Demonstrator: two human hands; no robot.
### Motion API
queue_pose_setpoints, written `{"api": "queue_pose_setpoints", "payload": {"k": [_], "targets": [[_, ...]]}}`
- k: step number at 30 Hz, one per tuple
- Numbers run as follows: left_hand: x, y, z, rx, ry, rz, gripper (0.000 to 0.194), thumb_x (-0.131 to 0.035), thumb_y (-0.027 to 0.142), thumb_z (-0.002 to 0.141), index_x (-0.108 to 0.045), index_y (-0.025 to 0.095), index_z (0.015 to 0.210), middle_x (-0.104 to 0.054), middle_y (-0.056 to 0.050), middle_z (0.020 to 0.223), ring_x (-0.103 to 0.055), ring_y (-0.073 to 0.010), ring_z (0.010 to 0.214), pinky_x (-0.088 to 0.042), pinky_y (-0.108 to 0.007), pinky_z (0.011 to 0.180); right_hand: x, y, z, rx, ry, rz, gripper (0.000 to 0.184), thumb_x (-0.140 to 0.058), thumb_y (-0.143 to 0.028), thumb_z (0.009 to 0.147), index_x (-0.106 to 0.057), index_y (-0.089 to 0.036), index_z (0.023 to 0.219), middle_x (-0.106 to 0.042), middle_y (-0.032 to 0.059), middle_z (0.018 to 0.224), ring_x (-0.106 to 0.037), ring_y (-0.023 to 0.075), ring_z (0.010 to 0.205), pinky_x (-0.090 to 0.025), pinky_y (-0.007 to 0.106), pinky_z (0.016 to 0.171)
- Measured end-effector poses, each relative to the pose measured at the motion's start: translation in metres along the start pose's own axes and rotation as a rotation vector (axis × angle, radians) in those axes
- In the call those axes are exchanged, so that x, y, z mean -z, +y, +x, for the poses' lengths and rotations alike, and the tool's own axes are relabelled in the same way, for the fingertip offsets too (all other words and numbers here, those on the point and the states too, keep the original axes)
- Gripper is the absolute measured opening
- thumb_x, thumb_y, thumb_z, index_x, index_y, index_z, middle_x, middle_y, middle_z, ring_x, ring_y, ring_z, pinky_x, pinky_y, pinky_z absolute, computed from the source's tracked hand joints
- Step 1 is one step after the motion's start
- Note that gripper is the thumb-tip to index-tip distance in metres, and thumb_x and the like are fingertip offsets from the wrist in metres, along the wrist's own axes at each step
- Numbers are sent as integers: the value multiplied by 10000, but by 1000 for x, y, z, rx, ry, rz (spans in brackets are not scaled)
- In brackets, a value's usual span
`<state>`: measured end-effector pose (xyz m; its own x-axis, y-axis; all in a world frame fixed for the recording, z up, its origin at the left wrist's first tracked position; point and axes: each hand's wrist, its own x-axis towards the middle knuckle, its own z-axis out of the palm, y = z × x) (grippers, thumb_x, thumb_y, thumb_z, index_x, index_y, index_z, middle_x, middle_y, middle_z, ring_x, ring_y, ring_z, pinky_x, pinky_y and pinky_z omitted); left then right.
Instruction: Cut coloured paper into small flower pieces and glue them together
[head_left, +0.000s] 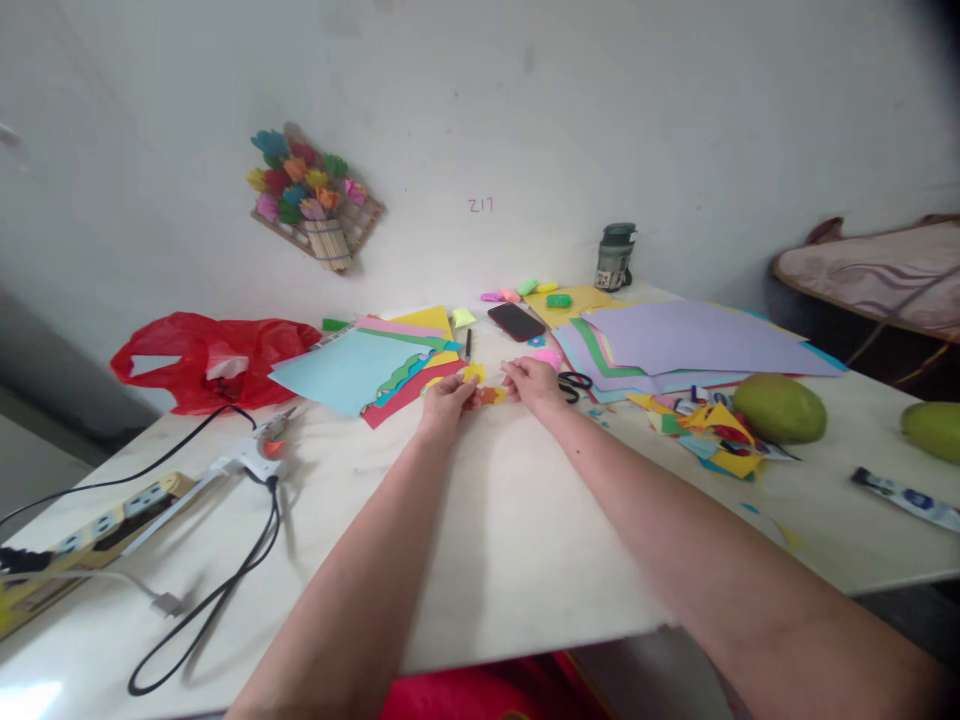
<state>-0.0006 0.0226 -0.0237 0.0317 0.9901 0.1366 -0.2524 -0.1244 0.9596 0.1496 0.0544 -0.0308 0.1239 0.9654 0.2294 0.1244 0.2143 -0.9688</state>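
My left hand (448, 402) is closed at a small yellow paper flower (474, 372), its thumb and fingers at the flower's near left edge. Just below, between my hands, lies an orange paper flower (489, 396) with more yellow paper beside it. My right hand (534, 384) is in a pinch a little to the right; whatever is between its fingertips is too small to make out. Black-handled scissors (574, 386) lie right of that hand, and a pink object (549, 357) sits just behind it.
Coloured sheets (352, 372) lie left, a larger paper stack (675, 340) right. A phone (516, 322) and highlighters stand behind. Paper scraps (720, 435) and a green mango-like fruit (780, 408) are right. A glue gun (266, 445), its cable, a power strip (105, 530) and red bag (202, 350) are left.
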Motion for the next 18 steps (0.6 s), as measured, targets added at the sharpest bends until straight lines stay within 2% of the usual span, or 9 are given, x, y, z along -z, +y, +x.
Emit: {"api": "queue_pose_setpoints", "payload": {"k": [5,9,12,18], "targets": [[0,1,0,32,2,-11,161,-722,255,698,-642,115,691,-683,-38,672,-588,-97,513,-467,-207,536,2,5,2,57,14,-30,215,-608,-339,743,-560,-184,601,-554,-36,507,-481,87,415,-403,197,402],[0,3,-1,72,-18,-62,122,-693,220,731,-633,115,747,-713,-73,739,-664,-141,606,-522,-235,605,0,1,2,15,19,80,101,-661,-254,676,-592,-180,685,-578,-43,556,-515,87,442,-435,200,430],[1,3,-1,77,-44,-99,152,-694,207,733,-615,113,822,-715,-75,754,-688,-160,651,-542,-234,613,-2,-6,1,-23,40,167,134,-689,-200,630,-572,-173,690,-569,-47,554,-533,86,458,-457,197,442],[3,3,-1,81,-77,-100,223,-709,226,717,-624,100,880,-719,-111,855,-702,-191,715,-560,-248,634,1,-16,-6,-10,-32,196,177,-661,-305,685,-582,-154,638,-575,-18,559,-494,72,448,-403,175,387]]}}
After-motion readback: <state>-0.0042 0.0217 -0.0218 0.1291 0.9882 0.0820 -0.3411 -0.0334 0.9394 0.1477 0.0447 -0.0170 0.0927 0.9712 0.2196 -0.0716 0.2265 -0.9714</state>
